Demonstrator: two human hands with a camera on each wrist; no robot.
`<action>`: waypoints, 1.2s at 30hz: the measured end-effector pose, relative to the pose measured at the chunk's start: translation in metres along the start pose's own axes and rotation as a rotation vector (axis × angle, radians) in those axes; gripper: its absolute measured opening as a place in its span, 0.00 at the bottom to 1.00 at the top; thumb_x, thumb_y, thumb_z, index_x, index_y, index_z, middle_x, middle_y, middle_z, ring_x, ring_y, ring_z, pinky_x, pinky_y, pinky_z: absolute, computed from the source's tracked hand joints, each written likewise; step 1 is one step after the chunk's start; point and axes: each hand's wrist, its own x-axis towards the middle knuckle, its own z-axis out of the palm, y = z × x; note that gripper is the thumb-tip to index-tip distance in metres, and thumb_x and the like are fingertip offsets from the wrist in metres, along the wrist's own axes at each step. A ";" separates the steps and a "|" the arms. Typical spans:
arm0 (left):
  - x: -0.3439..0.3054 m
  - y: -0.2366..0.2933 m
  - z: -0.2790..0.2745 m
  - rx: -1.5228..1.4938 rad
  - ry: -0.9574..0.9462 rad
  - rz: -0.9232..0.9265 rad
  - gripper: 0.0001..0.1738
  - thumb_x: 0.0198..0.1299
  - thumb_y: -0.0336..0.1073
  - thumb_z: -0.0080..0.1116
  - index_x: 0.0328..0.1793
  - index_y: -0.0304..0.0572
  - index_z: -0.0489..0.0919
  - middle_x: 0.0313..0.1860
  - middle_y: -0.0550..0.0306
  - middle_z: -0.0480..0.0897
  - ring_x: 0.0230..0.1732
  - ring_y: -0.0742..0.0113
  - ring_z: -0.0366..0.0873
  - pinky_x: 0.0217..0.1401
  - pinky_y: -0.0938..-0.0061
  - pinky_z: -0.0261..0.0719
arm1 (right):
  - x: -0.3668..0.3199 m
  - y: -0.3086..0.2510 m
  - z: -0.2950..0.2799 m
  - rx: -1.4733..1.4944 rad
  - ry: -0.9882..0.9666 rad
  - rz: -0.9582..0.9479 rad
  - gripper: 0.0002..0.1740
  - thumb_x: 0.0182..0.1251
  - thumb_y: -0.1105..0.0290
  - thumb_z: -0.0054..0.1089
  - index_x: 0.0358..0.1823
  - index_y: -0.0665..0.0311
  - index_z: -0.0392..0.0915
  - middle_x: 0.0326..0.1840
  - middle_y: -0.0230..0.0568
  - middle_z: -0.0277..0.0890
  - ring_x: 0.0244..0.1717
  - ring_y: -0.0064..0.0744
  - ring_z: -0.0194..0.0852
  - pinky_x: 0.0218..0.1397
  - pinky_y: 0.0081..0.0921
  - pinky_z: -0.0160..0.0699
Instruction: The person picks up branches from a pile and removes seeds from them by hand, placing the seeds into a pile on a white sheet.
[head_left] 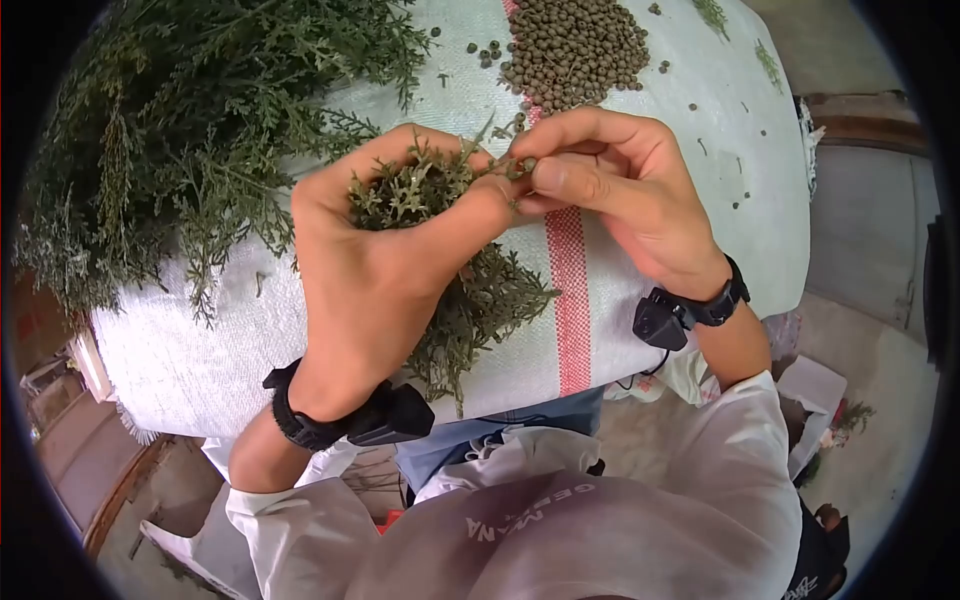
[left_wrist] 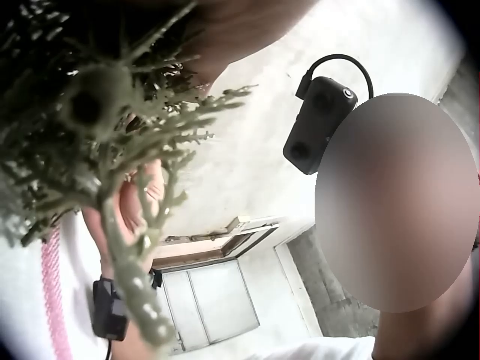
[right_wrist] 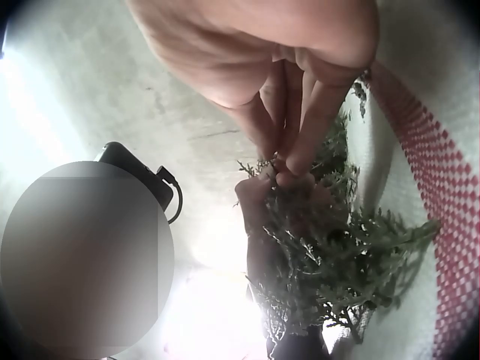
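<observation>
In the head view the left hand (head_left: 375, 265) curls round a green leafy sprig (head_left: 415, 195), whose lower part hangs below the palm. Beside it, the right hand (head_left: 640, 195) pinches a small round green cone (head_left: 527, 166) between thumb and forefinger, close to the left fingertips. The right wrist view shows the fingers of the right hand (right_wrist: 281, 97) meeting those of the left above the sprig (right_wrist: 322, 255). Blurred foliage (left_wrist: 112, 165) fills the near part of the left wrist view, with part of the right hand (left_wrist: 135, 202) behind it.
Under the hands lies a stuffed white woven sack (head_left: 700, 230) with a red stripe (head_left: 570, 320). A pile of small brown cones (head_left: 575, 50) sits at its far side. Large green branches (head_left: 170, 120) cover its left part. Loose bits are scattered at the right.
</observation>
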 end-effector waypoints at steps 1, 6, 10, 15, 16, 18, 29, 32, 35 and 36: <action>0.001 -0.002 0.000 0.009 0.007 0.029 0.06 0.61 0.30 0.64 0.42 0.37 0.83 0.32 0.61 0.86 0.31 0.79 0.81 0.26 0.84 0.73 | 0.000 -0.001 0.000 -0.002 -0.011 0.003 0.12 0.69 0.76 0.64 0.52 0.73 0.80 0.51 0.45 0.83 0.48 0.31 0.86 0.55 0.29 0.88; -0.001 0.000 0.001 0.009 0.000 0.031 0.05 0.61 0.30 0.65 0.42 0.37 0.83 0.31 0.61 0.86 0.30 0.80 0.81 0.25 0.85 0.73 | -0.001 0.000 0.001 -0.024 0.000 -0.013 0.12 0.69 0.78 0.64 0.52 0.74 0.80 0.50 0.45 0.83 0.49 0.32 0.85 0.56 0.30 0.88; -0.001 -0.002 0.001 0.016 0.002 0.048 0.05 0.61 0.30 0.65 0.41 0.37 0.83 0.31 0.61 0.86 0.29 0.80 0.80 0.25 0.85 0.73 | -0.001 0.003 0.002 -0.048 0.013 -0.015 0.12 0.68 0.79 0.64 0.52 0.74 0.80 0.50 0.46 0.83 0.49 0.31 0.85 0.56 0.30 0.88; -0.001 -0.003 0.001 0.068 0.000 0.085 0.05 0.60 0.29 0.65 0.41 0.37 0.83 0.30 0.62 0.85 0.28 0.81 0.78 0.25 0.85 0.72 | -0.003 0.001 0.003 -0.156 0.018 -0.096 0.12 0.66 0.81 0.65 0.50 0.75 0.81 0.49 0.48 0.84 0.48 0.30 0.86 0.55 0.27 0.88; -0.001 -0.003 0.000 0.066 0.001 0.107 0.05 0.60 0.28 0.66 0.41 0.37 0.83 0.30 0.62 0.85 0.27 0.81 0.78 0.25 0.85 0.72 | -0.004 0.001 0.004 -0.192 0.019 -0.127 0.12 0.66 0.82 0.66 0.50 0.75 0.81 0.49 0.48 0.84 0.47 0.30 0.86 0.55 0.26 0.88; -0.002 -0.005 0.001 0.060 0.000 0.145 0.05 0.60 0.28 0.66 0.41 0.37 0.83 0.29 0.63 0.84 0.26 0.81 0.77 0.25 0.85 0.71 | -0.006 0.001 0.007 -0.217 0.033 -0.136 0.12 0.65 0.83 0.66 0.49 0.75 0.81 0.49 0.48 0.84 0.47 0.30 0.86 0.54 0.25 0.88; -0.003 -0.002 0.002 0.120 -0.004 0.125 0.05 0.60 0.29 0.66 0.41 0.36 0.83 0.29 0.62 0.84 0.26 0.81 0.76 0.27 0.86 0.71 | -0.010 0.001 0.010 -0.319 0.066 -0.247 0.11 0.62 0.88 0.65 0.47 0.77 0.83 0.48 0.51 0.83 0.46 0.31 0.87 0.51 0.22 0.88; -0.003 -0.002 0.003 0.124 -0.014 0.117 0.06 0.60 0.29 0.66 0.40 0.36 0.83 0.29 0.62 0.84 0.27 0.80 0.77 0.28 0.85 0.72 | -0.010 0.001 0.010 -0.344 0.077 -0.235 0.11 0.63 0.89 0.64 0.47 0.78 0.83 0.47 0.52 0.83 0.46 0.32 0.87 0.50 0.22 0.89; -0.003 0.001 0.003 0.121 -0.011 0.068 0.06 0.60 0.29 0.66 0.40 0.35 0.83 0.29 0.61 0.84 0.28 0.79 0.78 0.31 0.85 0.72 | -0.010 0.002 0.010 -0.348 0.069 -0.273 0.11 0.63 0.88 0.64 0.46 0.78 0.83 0.47 0.52 0.83 0.45 0.33 0.87 0.50 0.22 0.89; -0.003 0.000 0.002 0.115 -0.015 0.071 0.06 0.59 0.29 0.66 0.40 0.35 0.83 0.30 0.61 0.84 0.29 0.79 0.78 0.32 0.84 0.73 | -0.010 0.002 0.010 -0.353 0.065 -0.289 0.10 0.63 0.88 0.64 0.46 0.78 0.83 0.47 0.53 0.83 0.45 0.33 0.87 0.50 0.22 0.89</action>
